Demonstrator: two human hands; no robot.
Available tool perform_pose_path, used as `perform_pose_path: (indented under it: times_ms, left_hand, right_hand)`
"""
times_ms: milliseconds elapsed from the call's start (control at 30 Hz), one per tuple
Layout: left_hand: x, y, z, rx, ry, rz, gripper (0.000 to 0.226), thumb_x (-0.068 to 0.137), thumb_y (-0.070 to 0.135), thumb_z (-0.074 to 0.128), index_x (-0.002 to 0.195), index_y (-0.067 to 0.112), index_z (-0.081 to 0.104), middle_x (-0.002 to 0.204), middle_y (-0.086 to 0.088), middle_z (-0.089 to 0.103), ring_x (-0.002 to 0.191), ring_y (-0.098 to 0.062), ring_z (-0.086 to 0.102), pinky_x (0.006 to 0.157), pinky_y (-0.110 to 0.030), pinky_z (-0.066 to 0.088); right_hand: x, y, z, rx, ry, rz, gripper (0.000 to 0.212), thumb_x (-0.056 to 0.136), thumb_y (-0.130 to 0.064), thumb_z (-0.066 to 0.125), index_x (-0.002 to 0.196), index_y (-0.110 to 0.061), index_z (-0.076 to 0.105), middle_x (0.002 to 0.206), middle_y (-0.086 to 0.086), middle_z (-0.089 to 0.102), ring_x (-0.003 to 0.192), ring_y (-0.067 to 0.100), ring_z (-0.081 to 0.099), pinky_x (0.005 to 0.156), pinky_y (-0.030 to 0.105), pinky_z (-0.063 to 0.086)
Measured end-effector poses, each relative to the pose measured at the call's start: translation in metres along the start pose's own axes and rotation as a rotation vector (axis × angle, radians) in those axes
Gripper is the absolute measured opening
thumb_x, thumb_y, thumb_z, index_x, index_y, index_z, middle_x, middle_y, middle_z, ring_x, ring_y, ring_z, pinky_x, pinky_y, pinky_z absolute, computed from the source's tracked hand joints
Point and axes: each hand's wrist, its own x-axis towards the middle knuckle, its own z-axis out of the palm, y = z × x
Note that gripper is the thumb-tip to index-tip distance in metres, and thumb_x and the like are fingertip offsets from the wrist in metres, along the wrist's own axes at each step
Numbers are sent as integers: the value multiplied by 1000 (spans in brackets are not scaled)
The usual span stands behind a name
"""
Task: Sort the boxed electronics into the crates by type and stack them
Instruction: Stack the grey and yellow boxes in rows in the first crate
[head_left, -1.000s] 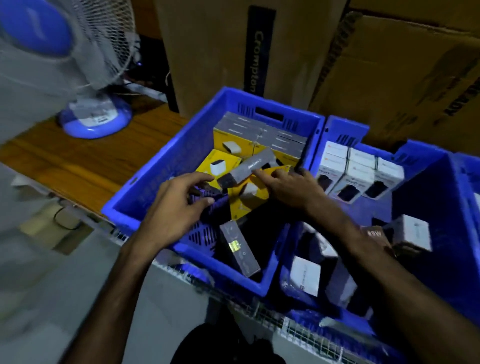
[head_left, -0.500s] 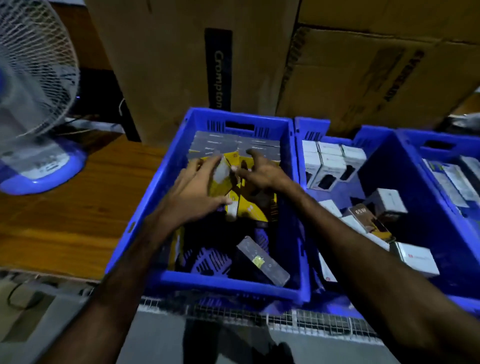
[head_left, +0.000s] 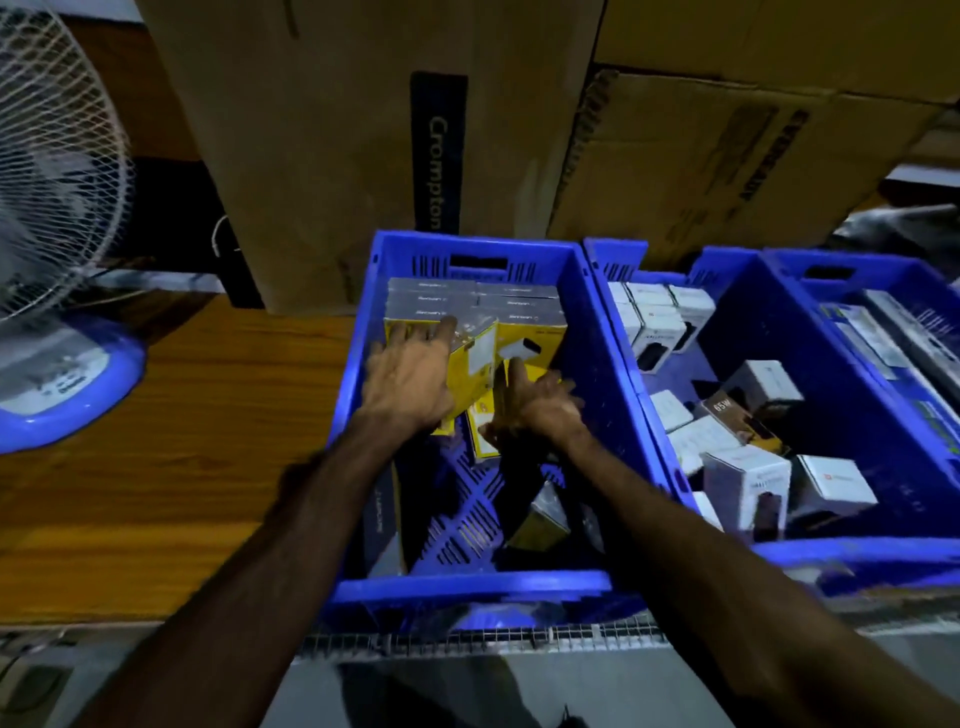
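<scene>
The left blue crate (head_left: 467, 582) holds a back row of grey-topped yellow boxes (head_left: 475, 304) standing together. My left hand (head_left: 410, 376) lies with straight fingers against a tilted yellow box (head_left: 475, 364) in front of that row. Just to its right, my right hand (head_left: 537, 413) has spread fingers and touches another yellow box (head_left: 483, 441) lying lower in the crate; motion blur hides the exact contact. A loose box (head_left: 545, 519) lies on the crate floor near the front. The middle crate (head_left: 857, 551) has white boxes (head_left: 660, 322) lined up at the back and several scattered ones.
A third blue crate (head_left: 831, 270) with flat packages sits at the far right. Large cardboard cartons (head_left: 337, 130) stand right behind the crates. A blue and white table fan (head_left: 52, 208) stands on the wooden table (head_left: 182, 441) to the left. A wire shelf edge (head_left: 467, 636) runs under the crates.
Both hands have moved deeper toward the back row of the left crate. The left hand has shifted onto a tilted yellow box, and the camera has leaned in closer.
</scene>
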Motion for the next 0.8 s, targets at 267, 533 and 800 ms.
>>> perform_pose_path:
  times_ms: [267, 533, 800]
  left_hand:
    - [4, -10, -1, -144, -5, -43, 89, 69, 44, 64, 150, 19, 37, 141, -24, 43, 132, -43, 40, 108, -54, 43]
    - [21, -13, 5, -275, -56, -45, 84, 78, 31, 75, 151, 21, 36, 135, -15, 58, 124, -37, 57, 106, -54, 48]
    - [4, -2, -7, -93, -254, 7, 80, 81, 39, 72, 151, 22, 35, 147, -13, 47, 126, -42, 55, 97, -51, 49]
  right_hand:
    - [-3, 15, 3, 82, -57, -62, 117, 82, -56, 71, 162, -13, -4, 145, 32, 45, 126, 50, 54, 104, 54, 48]
    - [-38, 39, -4, 154, -179, -96, 126, 85, -32, 81, 162, -25, -19, 151, 30, 42, 132, 51, 51, 109, 57, 45]
    - [-55, 42, -1, 115, -148, -84, 106, 86, -25, 80, 160, -16, 5, 142, 29, 51, 125, 49, 57, 104, 58, 49]
